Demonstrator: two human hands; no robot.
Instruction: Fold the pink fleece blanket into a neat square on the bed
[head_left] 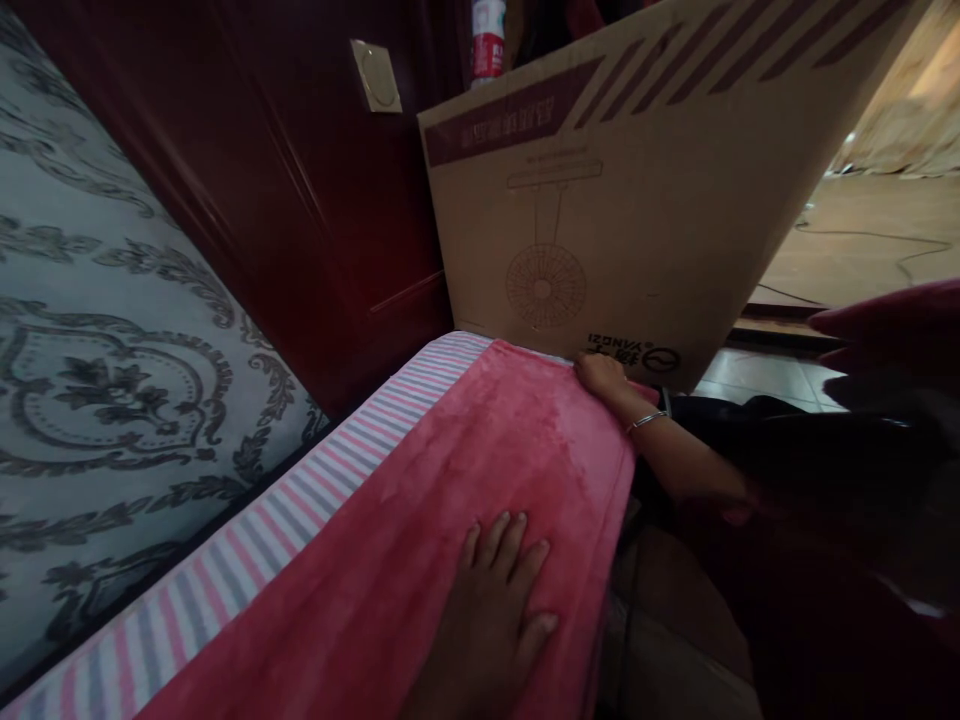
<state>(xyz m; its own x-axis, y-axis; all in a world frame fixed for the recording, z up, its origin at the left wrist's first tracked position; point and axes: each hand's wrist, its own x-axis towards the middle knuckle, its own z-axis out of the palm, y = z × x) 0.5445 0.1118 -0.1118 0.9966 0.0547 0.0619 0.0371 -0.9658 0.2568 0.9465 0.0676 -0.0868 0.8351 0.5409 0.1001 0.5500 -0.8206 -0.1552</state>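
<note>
A pink plush blanket (420, 530) lies over a sheet with pink, grey and white stripes (255, 545). My left hand (487, 620) rests palm down on the near part of the blanket, its fingers spread. At the blanket's far edge, close to the cardboard box, my right hand (601, 378) is closed with its fingers curled over the cloth. A thin bracelet circles that wrist. The fingertips of the right hand are hidden by its back.
A large cardboard box (652, 220) with a fan drawing stands against the far end. Behind it shows a red and white bottle (488, 45). A dark red door (300, 150) and patterned wallpaper (112, 370) border the left. Cables (877, 235) lie on the floor at right.
</note>
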